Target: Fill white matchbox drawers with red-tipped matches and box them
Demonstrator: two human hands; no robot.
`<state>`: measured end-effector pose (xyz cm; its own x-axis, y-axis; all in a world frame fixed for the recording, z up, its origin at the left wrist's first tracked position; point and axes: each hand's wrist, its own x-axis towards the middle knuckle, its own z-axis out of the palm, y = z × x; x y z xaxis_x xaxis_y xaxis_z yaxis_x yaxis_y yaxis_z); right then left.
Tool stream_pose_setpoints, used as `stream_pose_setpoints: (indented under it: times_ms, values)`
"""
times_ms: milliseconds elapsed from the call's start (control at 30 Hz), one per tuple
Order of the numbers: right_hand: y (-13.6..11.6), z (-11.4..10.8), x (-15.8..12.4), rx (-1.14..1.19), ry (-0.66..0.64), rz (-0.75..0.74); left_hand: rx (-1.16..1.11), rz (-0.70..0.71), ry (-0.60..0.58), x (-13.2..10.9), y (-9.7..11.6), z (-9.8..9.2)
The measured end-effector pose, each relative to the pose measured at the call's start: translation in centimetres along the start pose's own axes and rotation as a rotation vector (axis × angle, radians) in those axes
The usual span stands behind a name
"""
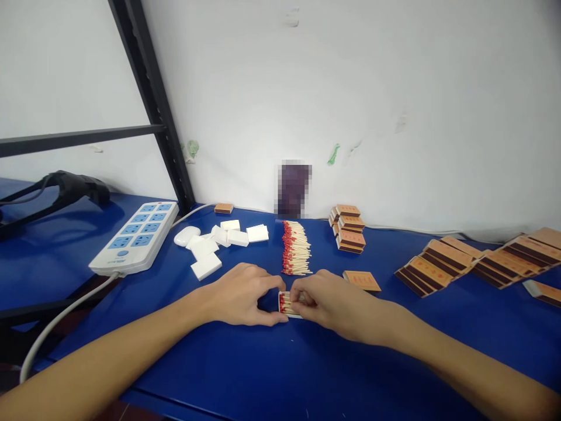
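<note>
Evidently the left hand (249,296) is clamping the tray (294,316) at its left end, thumb and fingers on opposite sides, on the blue surface (272,368); the right hand (302,301) is curling over the matches (284,304) inside, cannot tell whether pinching any; loose matches (297,248) are lying just beyond; seemingly a filling or evening step, next move probably calling for light fingertips, heads staying aligned left

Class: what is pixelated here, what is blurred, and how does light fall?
Head view: coarse blocks mask a dark patch against the wall; head view: print on the stacked matchboxes blurs, though the matches show red heads; head view: soft light, the wall darkening at upper right.
</note>
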<state>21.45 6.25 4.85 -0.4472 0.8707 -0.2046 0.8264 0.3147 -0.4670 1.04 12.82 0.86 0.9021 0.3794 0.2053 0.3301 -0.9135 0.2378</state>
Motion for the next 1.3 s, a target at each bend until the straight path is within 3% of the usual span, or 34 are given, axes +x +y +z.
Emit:
stream_pose_setpoints:
  times_ms: [100, 300, 500, 833, 1300]
  values:
    - [0.3, -0.5, -0.1, -0.015, 0.033, -0.004, -0.012, -0.003, -0.009, 0.0, 0.0, -0.1]
    - [2.8, -1.2, 0.9, -0.28, 0.237, 0.039, -0.021, -0.012, -0.008, -0.1, 0.1, -0.1]
    - [4.0, -0.3, 2.3, -0.319, 0.273, 0.003, -0.003, -0.007, 0.005, -0.2, 0.0, 0.1]
    - [3.6, -0.1, 2.4, -0.284, 0.253, 0.017, -0.01, 0.004, -0.002, -0.1, 0.1, -0.1]
    - [3.5, 1.2, 2.8, -0.281, 0.331, -0.041, -0.002, -0.003, -0.024, 0.0, 0.0, 0.0]
